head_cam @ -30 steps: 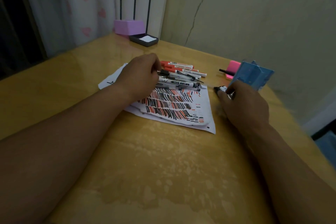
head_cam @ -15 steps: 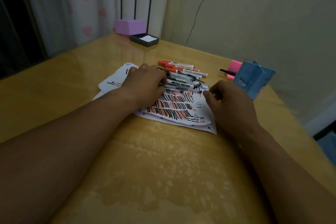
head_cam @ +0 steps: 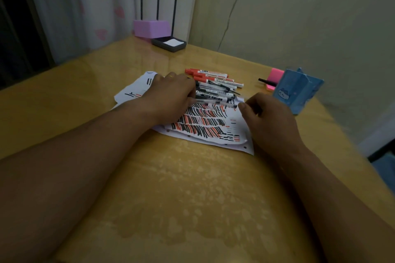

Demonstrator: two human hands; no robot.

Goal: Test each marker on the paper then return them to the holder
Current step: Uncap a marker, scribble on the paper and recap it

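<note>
White paper (head_cam: 233, 134) covered in black and red strokes lies on the wooden table (head_cam: 192, 198). Several red and black markers (head_cam: 215, 80) lie in a pile at the paper's far edge. My left hand (head_cam: 171, 96) grips one black marker (head_cam: 215, 103) by its left end and holds it level, just above the paper. My right hand (head_cam: 269, 119) has curled fingers, and its thumb and forefinger meet at that marker's right end. The blue holder (head_cam: 297, 92) stands to the right of my right hand; its inside is hidden.
A pink pad (head_cam: 276, 74) with a black pen (head_cam: 266, 81) on it lies behind the holder. A purple box (head_cam: 151, 28) and a dark tray (head_cam: 170, 44) sit at the table's far corner, by a curtain. The table's right edge runs just beyond the holder.
My right hand came left from beside the holder to the marker's right end. My left hand drew one black marker out of the pile toward me.
</note>
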